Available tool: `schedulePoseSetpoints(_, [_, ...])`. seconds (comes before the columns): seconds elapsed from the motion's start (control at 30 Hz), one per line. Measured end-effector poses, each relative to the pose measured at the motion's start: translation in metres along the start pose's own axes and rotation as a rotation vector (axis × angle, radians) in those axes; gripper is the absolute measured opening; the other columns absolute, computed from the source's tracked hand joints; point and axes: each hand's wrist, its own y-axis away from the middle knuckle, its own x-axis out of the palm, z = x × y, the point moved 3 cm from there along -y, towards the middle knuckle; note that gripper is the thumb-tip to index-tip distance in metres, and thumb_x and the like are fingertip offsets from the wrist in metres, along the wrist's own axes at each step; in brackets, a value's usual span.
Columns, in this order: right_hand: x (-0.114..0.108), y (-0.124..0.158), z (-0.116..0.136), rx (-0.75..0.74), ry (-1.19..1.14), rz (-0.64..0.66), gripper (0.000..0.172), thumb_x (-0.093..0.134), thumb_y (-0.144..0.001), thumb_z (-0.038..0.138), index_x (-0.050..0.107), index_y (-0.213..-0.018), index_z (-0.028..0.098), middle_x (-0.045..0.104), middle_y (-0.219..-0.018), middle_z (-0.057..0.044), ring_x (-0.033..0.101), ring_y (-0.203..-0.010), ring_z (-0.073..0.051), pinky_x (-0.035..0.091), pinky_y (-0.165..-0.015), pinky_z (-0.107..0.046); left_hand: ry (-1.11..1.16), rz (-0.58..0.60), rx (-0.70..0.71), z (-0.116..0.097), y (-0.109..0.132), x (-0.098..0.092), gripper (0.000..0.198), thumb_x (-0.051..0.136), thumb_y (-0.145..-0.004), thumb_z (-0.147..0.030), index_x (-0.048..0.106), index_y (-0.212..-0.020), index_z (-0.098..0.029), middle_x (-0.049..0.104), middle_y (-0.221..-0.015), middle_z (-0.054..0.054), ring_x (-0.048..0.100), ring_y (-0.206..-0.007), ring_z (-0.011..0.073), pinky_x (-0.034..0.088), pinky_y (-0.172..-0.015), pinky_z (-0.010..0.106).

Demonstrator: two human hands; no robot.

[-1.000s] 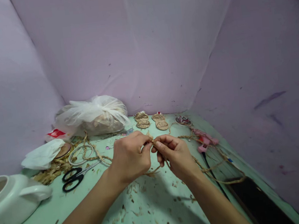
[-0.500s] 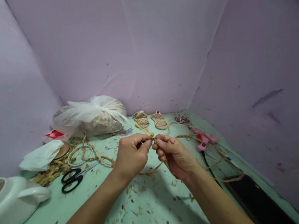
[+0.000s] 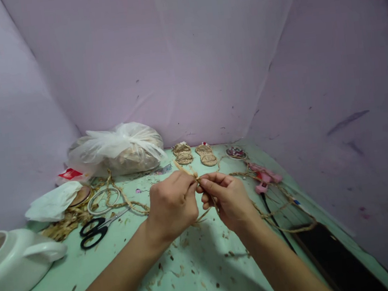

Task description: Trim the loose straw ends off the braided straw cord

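Over the middle of the green table, my left hand (image 3: 173,203) and my right hand (image 3: 223,197) meet fingertip to fingertip. Both pinch a thin tan fibre strip (image 3: 182,167), whose flat end sticks up past my left fingers. Part of the strand runs down under my right palm. The exact spot where the fingers grip is small and partly hidden. Beyond the hands lie two small woven slipper shapes (image 3: 183,153), each with a tiny ornament at its top. A braided cord (image 3: 134,206) lies left of my left hand.
Black-handled scissors (image 3: 100,231) and a pale ring (image 3: 103,202) lie left, near a white teapot-like pot (image 3: 18,263). A tied plastic bag (image 3: 120,149) rests against the wall. On the right are a pink glue gun (image 3: 266,177), a bead dish (image 3: 236,153) and a black flat object (image 3: 336,260).
My left hand has rolled over, its back turned more upward and its thumb now mostly hidden. The right hand stays at the same spot, still pinching the strip.
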Motion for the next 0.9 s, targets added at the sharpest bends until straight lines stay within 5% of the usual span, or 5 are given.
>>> schedulePoseSetpoints(0.33, [0.001, 0.001, 0.003, -0.105, 0.228, -0.012, 0.012, 0.064, -0.06, 0.022, 0.055, -0.061, 0.015, 0.058, -0.048, 0.003, 0.048, -0.033, -0.007, 0.042, -0.029, -0.018, 0.015, 0.067, 0.189, 0.005, -0.001, -0.001, 0.015, 0.046, -0.073, -0.007, 0.059, -0.07, -0.014, 0.057, -0.07, 0.004, 0.052, -0.063, 0.0114, 0.04, -0.058, 0.023])
schedulePoseSetpoints(0.6, [0.002, 0.004, 0.008, -0.138, 0.279, 0.133, 0.013, 0.064, -0.062, 0.026, 0.058, -0.066, 0.015, 0.059, -0.052, 0.002, 0.05, -0.035, -0.007, 0.045, -0.032, -0.02, 0.293, 0.248, -0.102, 0.015, -0.016, -0.009, 0.008, 0.056, -0.07, -0.01, 0.06, -0.066, -0.015, 0.058, -0.063, -0.001, 0.049, -0.059, 0.0087, 0.038, -0.056, 0.02])
schedulePoseSetpoints(0.9, [-0.002, 0.005, 0.012, -0.06, 0.324, 0.258, 0.014, 0.066, -0.062, 0.023, 0.058, -0.065, 0.013, 0.059, -0.051, 0.002, 0.052, -0.037, -0.008, 0.044, -0.033, -0.018, 0.336, 0.3, -0.126, 0.012, -0.015, -0.01, 0.01, 0.056, -0.068, -0.009, 0.061, -0.06, -0.013, 0.057, -0.059, -0.001, 0.048, -0.057, 0.0077, 0.036, -0.055, 0.02])
